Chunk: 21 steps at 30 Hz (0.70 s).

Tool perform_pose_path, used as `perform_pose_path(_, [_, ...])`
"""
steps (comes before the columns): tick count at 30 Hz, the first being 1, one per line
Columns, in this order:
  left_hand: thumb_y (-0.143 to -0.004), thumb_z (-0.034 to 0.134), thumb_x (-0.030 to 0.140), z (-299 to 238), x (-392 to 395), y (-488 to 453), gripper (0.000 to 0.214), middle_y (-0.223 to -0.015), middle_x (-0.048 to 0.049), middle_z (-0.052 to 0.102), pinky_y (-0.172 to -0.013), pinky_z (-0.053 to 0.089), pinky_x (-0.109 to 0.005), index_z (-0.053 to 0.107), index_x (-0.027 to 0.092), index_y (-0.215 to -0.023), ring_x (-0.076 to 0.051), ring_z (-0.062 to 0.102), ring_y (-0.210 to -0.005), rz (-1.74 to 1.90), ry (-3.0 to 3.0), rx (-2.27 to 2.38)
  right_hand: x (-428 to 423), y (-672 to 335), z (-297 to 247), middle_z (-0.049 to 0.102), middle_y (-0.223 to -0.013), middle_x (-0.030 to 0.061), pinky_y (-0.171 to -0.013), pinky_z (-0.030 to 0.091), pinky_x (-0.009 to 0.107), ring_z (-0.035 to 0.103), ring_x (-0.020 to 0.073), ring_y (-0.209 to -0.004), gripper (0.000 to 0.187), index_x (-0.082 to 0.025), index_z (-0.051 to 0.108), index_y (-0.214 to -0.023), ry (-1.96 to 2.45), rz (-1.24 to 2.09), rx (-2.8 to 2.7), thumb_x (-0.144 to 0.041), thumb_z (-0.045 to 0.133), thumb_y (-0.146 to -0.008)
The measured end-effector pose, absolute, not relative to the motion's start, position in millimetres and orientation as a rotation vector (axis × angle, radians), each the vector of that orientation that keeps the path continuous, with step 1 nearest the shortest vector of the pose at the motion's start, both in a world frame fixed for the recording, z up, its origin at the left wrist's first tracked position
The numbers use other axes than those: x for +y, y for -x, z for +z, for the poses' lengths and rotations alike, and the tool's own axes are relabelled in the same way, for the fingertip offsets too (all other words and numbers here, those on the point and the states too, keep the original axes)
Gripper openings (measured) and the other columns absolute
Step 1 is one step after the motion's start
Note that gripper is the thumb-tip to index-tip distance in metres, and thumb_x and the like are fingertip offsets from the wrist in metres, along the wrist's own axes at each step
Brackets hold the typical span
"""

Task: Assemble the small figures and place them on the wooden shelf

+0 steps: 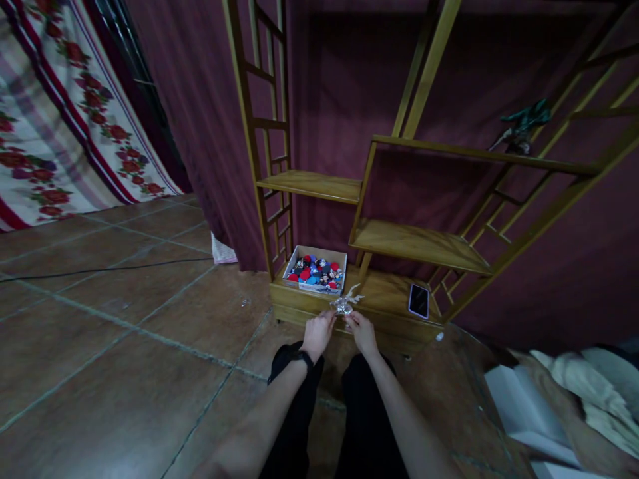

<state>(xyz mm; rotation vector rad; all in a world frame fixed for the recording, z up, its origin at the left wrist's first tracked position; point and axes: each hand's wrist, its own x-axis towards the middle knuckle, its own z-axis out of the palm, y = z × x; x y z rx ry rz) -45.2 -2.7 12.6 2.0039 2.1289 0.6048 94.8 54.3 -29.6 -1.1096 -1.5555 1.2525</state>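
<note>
Both my hands meet in front of the lowest board of a wooden shelf unit (389, 293). My left hand (318, 332) and my right hand (362, 330) are both closed in a pinch on a small shiny, clear ornament with pale wing-like parts (345, 303), held just above the board's front edge. A dark band sits on my left wrist. Behind the ornament a white box (316, 271) full of small red, blue and dark pieces stands on the board.
A phone (419, 301) lies face up on the same board to the right. Higher shelves are bare except a dark green figure (522, 126) at upper right. Tiled floor spreads left; a floral cloth (60, 113) hangs far left. Pale fabric and white sheets (564, 406) lie at lower right.
</note>
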Motion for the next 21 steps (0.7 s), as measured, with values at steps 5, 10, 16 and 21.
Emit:
perform_pose_path(5, [-0.088, 0.029, 0.028, 21, -12, 44, 0.028, -0.092, -0.0075, 0.059, -0.068, 0.041, -0.027, 0.049, 0.023, -0.107, -0.016, 0.060, -0.078, 0.459, -2.124, 2.151, 52, -98, -29, 0.065, -0.077, 0.0008, -0.063, 0.052, 0.028, 0.061, 0.0162, -0.069, 0.022, -0.021, 0.061, -0.075, 1.119, 1.185, -1.630, -0.040, 0.051, -0.071])
perform_pose_path(10, [-0.086, 0.033, 0.019, 25, -19, 44, 0.021, -0.089, -0.0088, 0.058, -0.068, 0.042, -0.028, 0.049, 0.018, -0.100, -0.017, 0.059, -0.079, 0.365, -2.211, 2.145, 51, -100, -32, 0.066, -0.078, 0.0010, -0.068, 0.049, 0.029, 0.060, 0.0168, -0.070, 0.023, -0.021, 0.062, -0.078, 1.118, 1.109, -1.697, -0.039, 0.050, -0.071])
perform_pose_path(16, [-0.083, 0.036, 0.011, 20, -23, 46, 0.020, -0.091, -0.0101, 0.057, -0.071, 0.041, -0.029, 0.049, 0.015, -0.098, -0.018, 0.056, -0.083, 0.386, -2.426, 2.033, 54, -101, -38, 0.067, -0.085, 0.0027, -0.075, 0.047, 0.034, 0.061, 0.0209, -0.081, 0.025, -0.022, 0.064, -0.086, 1.135, 1.058, -1.728, -0.037, 0.053, -0.069])
perform_pose_path(21, [-0.084, 0.034, 0.011, 14, -22, 47, 0.023, -0.091, -0.0113, 0.056, -0.072, 0.040, -0.032, 0.047, 0.013, -0.104, -0.020, 0.054, -0.086, 0.437, -2.503, 1.995, 57, -102, -45, 0.068, -0.088, 0.0034, -0.072, 0.049, 0.035, 0.062, 0.0214, -0.081, 0.030, -0.021, 0.063, -0.091, 1.100, 1.235, -1.652, -0.038, 0.055, -0.068])
